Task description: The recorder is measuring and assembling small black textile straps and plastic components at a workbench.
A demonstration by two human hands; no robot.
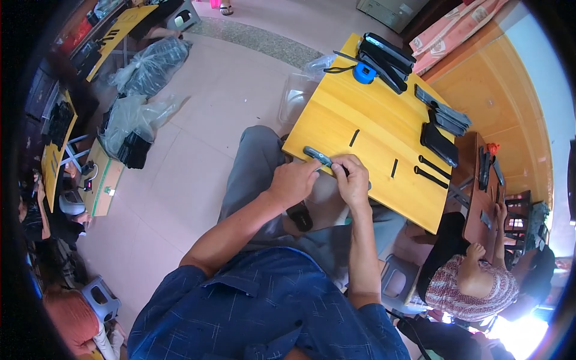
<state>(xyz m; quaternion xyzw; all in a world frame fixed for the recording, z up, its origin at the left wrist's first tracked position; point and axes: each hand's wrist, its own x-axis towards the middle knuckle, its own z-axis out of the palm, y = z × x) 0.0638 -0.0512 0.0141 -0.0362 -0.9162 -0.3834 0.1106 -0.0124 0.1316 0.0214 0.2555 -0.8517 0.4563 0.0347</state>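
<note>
My left hand [294,182] and my right hand [352,178] meet at the near edge of a yellow wooden table [336,117]. Together they hold a slim dark grey part [317,155] that sticks out to the left past my left fingers. Each hand pinches it from its own side, and the fingers hide its right end. A dark flat piece [299,216] lies on my lap just below the hands.
On the table lie thin black strips [354,137] [394,168], two black rods [431,173], stacks of black and grey parts [441,114] [384,54] and a blue tape measure [362,72]. A seated person [474,279] works at right. Plastic bags [141,78] lie on the floor at left.
</note>
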